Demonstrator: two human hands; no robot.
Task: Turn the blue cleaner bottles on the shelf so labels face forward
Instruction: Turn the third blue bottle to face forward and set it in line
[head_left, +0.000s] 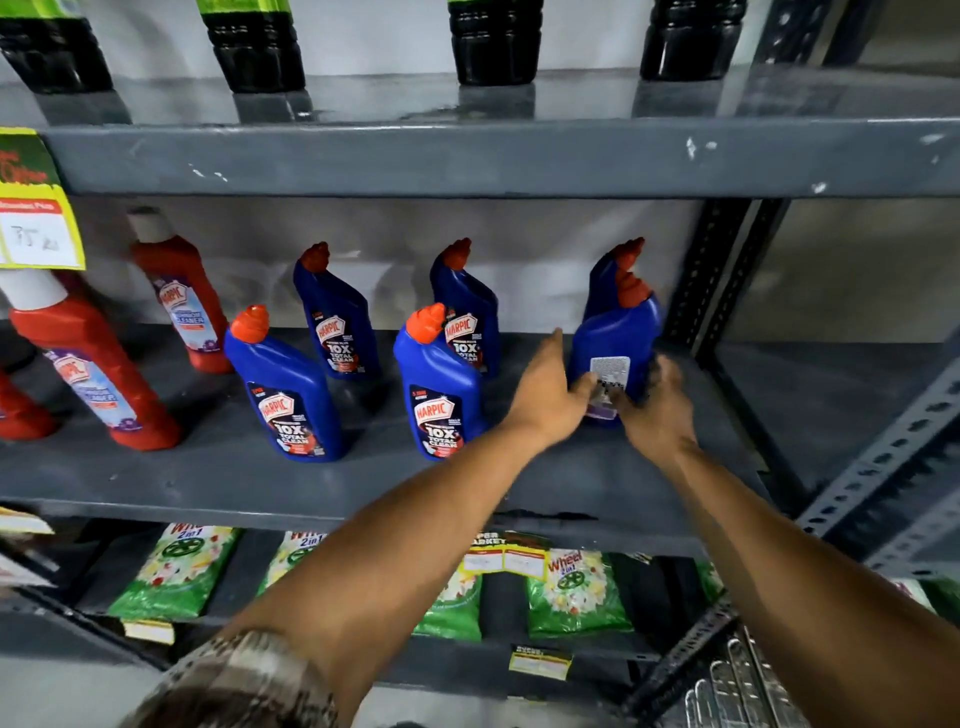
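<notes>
Several blue cleaner bottles with red caps stand on the grey middle shelf (218, 483). The front right bottle (615, 343) shows its white back sticker to me. My left hand (550, 395) touches its left side near the base, and my right hand (657, 410) wraps its right side; both hold it. Behind it another blue bottle (605, 275) is mostly hidden. The front middle bottle (441, 395) and front left bottle (285, 395) show their front labels. Two rear bottles (337, 317) (467, 306) also show front labels.
Red cleaner bottles (98, 374) (182, 296) stand at the shelf's left. Dark bottles (493, 41) line the upper shelf. Green detergent packs (576, 592) lie on the shelf below. A perforated metal upright (727, 270) bounds the right side. A yellow price tag (36, 228) hangs at the left.
</notes>
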